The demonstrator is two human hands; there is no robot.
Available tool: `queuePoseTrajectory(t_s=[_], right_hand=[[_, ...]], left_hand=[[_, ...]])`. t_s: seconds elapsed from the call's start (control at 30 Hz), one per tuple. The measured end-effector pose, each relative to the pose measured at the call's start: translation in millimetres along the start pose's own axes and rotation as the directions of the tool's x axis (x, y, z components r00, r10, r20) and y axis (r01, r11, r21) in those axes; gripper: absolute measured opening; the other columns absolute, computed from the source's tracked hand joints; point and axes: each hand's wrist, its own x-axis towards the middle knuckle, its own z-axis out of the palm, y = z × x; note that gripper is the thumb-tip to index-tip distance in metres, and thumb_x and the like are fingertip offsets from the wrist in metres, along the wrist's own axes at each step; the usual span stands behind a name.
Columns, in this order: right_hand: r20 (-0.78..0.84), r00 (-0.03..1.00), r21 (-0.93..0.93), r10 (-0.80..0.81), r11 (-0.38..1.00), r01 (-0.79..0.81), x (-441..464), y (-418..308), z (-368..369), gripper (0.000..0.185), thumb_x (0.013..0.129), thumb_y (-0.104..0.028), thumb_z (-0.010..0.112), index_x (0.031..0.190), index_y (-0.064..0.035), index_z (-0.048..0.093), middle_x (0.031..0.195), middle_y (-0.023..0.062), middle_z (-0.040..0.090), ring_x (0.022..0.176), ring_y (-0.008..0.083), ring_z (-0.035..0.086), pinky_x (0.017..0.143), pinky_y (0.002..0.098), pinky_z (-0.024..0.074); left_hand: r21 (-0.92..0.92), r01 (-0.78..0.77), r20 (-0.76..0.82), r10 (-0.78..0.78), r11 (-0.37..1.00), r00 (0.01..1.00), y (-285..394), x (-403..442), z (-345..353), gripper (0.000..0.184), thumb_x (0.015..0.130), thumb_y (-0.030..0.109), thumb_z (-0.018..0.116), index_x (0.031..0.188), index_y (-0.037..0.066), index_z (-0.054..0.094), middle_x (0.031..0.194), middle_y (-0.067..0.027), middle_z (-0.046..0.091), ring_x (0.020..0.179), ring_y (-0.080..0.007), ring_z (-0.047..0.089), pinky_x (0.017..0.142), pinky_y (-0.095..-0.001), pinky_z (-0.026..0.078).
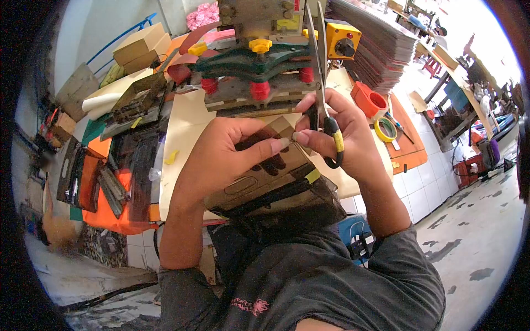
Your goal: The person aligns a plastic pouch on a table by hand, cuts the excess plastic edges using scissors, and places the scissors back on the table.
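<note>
My left hand is closed on a smoky brown see-through plastic sheet, with fingers visible through it and the thumb on top near its upper corner. The sheet has an oblong cut-out outline and rests above my lap, with a darker plastic piece and a small yellow tab below it. My right hand is closed on scissors with black and yellow handles, their blades pointing up. Its thumb and fingertips also meet the sheet's corner beside my left thumb. What the fingertips pinch there is too small to tell.
Ahead stands a press with a green clamp, red feet and yellow knobs. Right of it are a yellow control box, stacked sheets, an orange-red holder and a tape roll. Dark plastic pieces lie at left.
</note>
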Motion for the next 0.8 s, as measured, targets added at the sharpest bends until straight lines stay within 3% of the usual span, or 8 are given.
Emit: queuePoseTrajectory(t_s=[0.23,0.47,0.53,0.57,0.67,0.73,0.77,0.8], right_hand=[[0.129,0.992,0.075,-0.011,0.997,0.001,6,-2,-4,0.037,0.081,-0.005,0.079,0.111,-0.0054,0.056,0.088,0.0026,0.064,0.082,0.0085,0.062,0.070,0.0223,0.0481],[0.053,0.999,0.013,0.004,1.000,-0.005,6,-3,0,0.038,0.080,-0.007,0.080,0.111,-0.0068,0.056,0.084,0.0002,0.065,0.072,0.0067,0.060,0.063,0.0200,0.0459],[-0.013,1.000,0.037,-0.004,0.999,0.004,6,-4,-4,0.038,0.080,-0.006,0.080,0.110,-0.0075,0.057,0.085,-0.0007,0.066,0.072,0.0058,0.060,0.062,0.0192,0.0457],[-0.092,0.995,0.015,-0.046,0.999,0.048,6,-3,-2,0.040,0.078,-0.007,0.077,0.112,-0.0075,0.056,0.086,0.0001,0.063,0.069,0.0065,0.059,0.049,0.0179,0.0425],[-0.207,0.972,0.001,-0.110,0.994,0.113,6,-8,-10,0.042,0.078,-0.011,0.078,0.114,-0.0082,0.056,0.086,-0.0002,0.063,0.069,0.0057,0.058,0.049,0.0171,0.0415],[-0.230,0.962,-0.023,-0.145,0.989,0.144,6,-4,-16,0.043,0.079,-0.012,0.079,0.114,-0.0084,0.056,0.087,-0.0002,0.063,0.069,0.0053,0.057,0.049,0.0163,0.0404],[-0.254,0.955,-0.015,-0.152,0.988,0.154,5,-4,-18,0.043,0.079,-0.012,0.079,0.114,-0.0083,0.056,0.087,-0.0001,0.063,0.069,0.0053,0.057,0.049,0.0161,0.0400],[-0.277,0.948,-0.007,-0.159,0.986,0.164,5,-4,-19,0.043,0.079,-0.012,0.080,0.114,-0.0081,0.056,0.087,0.0001,0.063,0.069,0.0053,0.057,0.049,0.0158,0.0397]], left_hand=[[-0.142,0.039,0.097,-0.026,0.989,0.995,-4,0,-6,0.023,0.088,0.014,0.072,0.106,-0.001,0.071,0.091,-0.0011,0.071,0.082,-0.0081,0.063,0.075,-0.0258,0.052],[-0.075,-0.038,0.071,0.043,0.997,0.997,-5,-8,-7,0.027,0.089,0.017,0.072,0.108,-0.002,0.068,0.091,-0.0051,0.071,0.084,-0.0097,0.065,0.077,-0.0261,0.051],[0.043,-0.079,-0.026,0.080,0.996,0.996,-11,-16,-13,0.036,0.086,0.016,0.074,0.117,0.001,0.063,0.094,-0.0070,0.072,0.087,-0.0120,0.066,0.080,-0.0280,0.051],[0.050,-0.071,-0.022,0.073,0.996,0.997,-15,-22,-20,0.036,0.086,0.016,0.074,0.117,0.001,0.063,0.094,-0.0070,0.072,0.087,-0.0120,0.066,0.080,-0.0280,0.051],[0.078,-0.019,-0.075,0.025,0.997,0.997,-40,-45,-43,0.052,0.083,0.019,0.076,0.128,0.001,0.055,0.101,-0.0104,0.072,0.097,-0.0164,0.066,0.088,-0.0310,0.049],[-0.107,-0.177,-0.351,0.129,0.978,0.927,-72,-60,-49,0.064,0.081,0.026,0.079,0.133,0.001,0.050,0.113,-0.0135,0.068,0.109,-0.0209,0.063,0.097,-0.0346,0.046],[-0.181,-0.168,-0.429,0.075,0.969,0.900,-90,-66,-49,0.081,0.077,0.039,0.082,0.137,-0.001,0.044,0.124,-0.0177,0.063,0.120,-0.0252,0.058,0.105,-0.0388,0.041],[-0.177,-0.169,-0.425,0.079,0.970,0.902,-97,-71,-42,0.081,0.077,0.039,0.082,0.137,-0.001,0.044,0.124,-0.0177,0.063,0.120,-0.0252,0.058,0.105,-0.0388,0.041]])
